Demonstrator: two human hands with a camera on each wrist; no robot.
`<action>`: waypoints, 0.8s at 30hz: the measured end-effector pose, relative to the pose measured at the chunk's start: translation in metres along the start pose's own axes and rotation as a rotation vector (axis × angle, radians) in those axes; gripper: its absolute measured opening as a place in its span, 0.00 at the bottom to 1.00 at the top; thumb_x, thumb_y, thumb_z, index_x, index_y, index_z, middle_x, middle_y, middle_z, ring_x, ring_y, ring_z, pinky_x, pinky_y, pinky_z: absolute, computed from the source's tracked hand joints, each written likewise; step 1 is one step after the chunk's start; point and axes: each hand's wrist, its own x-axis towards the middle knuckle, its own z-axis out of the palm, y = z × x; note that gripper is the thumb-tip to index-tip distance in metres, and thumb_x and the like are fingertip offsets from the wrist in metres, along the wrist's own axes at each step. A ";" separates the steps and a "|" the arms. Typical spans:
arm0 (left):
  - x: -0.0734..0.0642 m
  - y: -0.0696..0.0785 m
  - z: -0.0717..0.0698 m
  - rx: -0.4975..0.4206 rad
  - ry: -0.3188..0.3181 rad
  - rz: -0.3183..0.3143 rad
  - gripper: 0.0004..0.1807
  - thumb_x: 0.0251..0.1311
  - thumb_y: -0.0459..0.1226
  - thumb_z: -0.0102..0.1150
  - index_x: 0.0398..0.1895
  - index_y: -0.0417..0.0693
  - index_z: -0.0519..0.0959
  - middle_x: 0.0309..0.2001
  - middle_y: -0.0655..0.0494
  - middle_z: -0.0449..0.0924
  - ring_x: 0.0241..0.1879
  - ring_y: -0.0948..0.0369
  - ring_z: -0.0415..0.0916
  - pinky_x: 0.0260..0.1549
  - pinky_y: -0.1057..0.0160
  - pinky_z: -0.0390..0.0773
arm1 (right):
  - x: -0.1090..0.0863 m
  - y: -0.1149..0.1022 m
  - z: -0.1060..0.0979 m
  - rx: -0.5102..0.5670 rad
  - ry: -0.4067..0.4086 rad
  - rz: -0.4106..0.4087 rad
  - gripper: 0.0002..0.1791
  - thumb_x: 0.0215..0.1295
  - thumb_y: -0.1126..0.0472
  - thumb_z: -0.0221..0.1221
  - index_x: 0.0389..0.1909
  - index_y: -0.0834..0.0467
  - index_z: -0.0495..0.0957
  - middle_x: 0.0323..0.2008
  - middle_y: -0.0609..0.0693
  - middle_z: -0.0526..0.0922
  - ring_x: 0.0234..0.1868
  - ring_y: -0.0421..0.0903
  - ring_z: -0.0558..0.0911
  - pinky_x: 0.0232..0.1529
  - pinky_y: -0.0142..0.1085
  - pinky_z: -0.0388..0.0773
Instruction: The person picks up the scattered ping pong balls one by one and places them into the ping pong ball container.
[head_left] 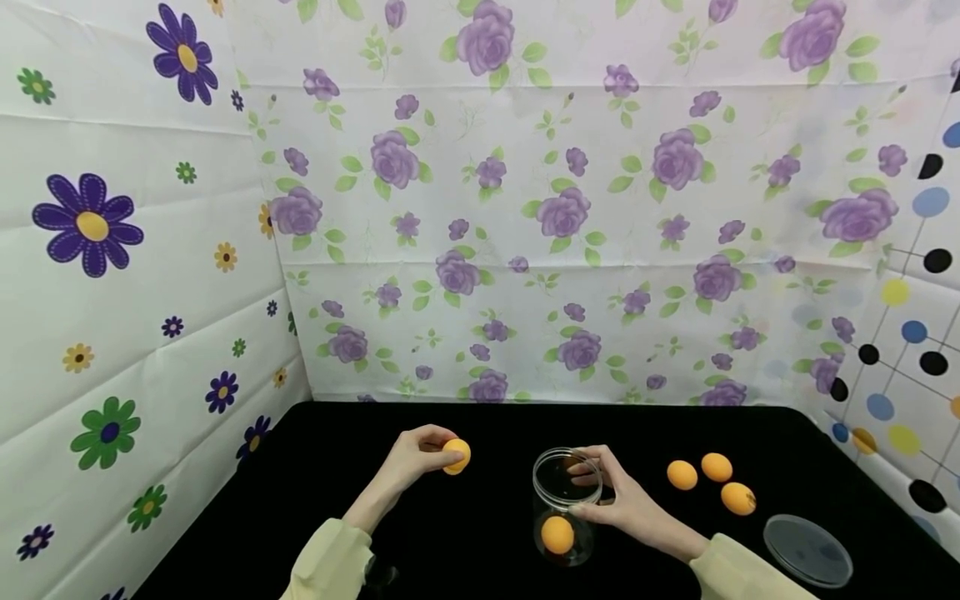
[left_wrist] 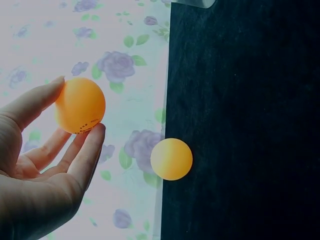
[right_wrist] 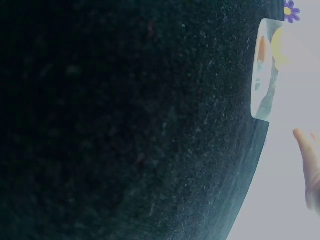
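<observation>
My left hand [head_left: 420, 454] pinches an orange ping-pong ball [left_wrist: 81, 105] between thumb and fingertips, left of the jar. The ball has small dark print on its underside. Another orange ball [left_wrist: 171, 159] shows beyond the hand in the left wrist view, against the black cloth's edge. With thumb in front and fingers behind, my right hand [head_left: 626, 504] grips a clear jar [head_left: 567, 500] near its uncovered mouth. One orange ball [head_left: 557, 535] lies at the jar's bottom. Only part of the right hand shows at the edge of its washed-out wrist view.
Three orange balls [head_left: 717, 467] sit grouped on the black cloth [head_left: 480, 542] to the right. Nearer the front right lies a clear round lid [head_left: 808, 550]. Flowered sheets [head_left: 525, 317] enclose the table at the back and left; a dotted one hangs at the right.
</observation>
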 end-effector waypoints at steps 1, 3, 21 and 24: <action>0.000 0.000 0.001 -0.001 0.001 0.000 0.19 0.58 0.33 0.58 0.48 0.28 0.72 0.40 0.43 0.76 0.41 0.42 0.71 0.38 0.56 0.74 | 0.000 0.000 0.000 -0.001 0.000 0.001 0.31 0.62 0.67 0.56 0.63 0.55 0.54 0.56 0.68 0.61 0.55 0.67 0.62 0.41 0.46 0.73; 0.001 0.002 0.002 -0.005 0.001 -0.001 0.19 0.58 0.33 0.58 0.48 0.28 0.72 0.40 0.43 0.76 0.41 0.42 0.71 0.38 0.55 0.74 | 0.000 0.000 0.000 -0.006 0.000 0.003 0.31 0.62 0.66 0.56 0.63 0.55 0.54 0.56 0.68 0.61 0.55 0.67 0.62 0.41 0.46 0.72; 0.020 -0.013 0.009 0.005 -0.004 0.023 0.19 0.55 0.39 0.62 0.46 0.35 0.76 0.39 0.48 0.77 0.36 0.53 0.75 0.37 0.55 0.75 | 0.000 0.000 0.000 0.001 0.001 0.007 0.31 0.61 0.66 0.56 0.63 0.54 0.54 0.56 0.67 0.61 0.55 0.66 0.62 0.42 0.45 0.73; 0.021 -0.012 0.011 0.016 -0.003 0.023 0.20 0.54 0.40 0.63 0.46 0.37 0.76 0.39 0.48 0.78 0.37 0.53 0.75 0.38 0.54 0.74 | 0.000 0.001 0.000 0.005 0.000 -0.001 0.31 0.61 0.67 0.56 0.63 0.55 0.54 0.56 0.67 0.62 0.55 0.67 0.62 0.42 0.45 0.73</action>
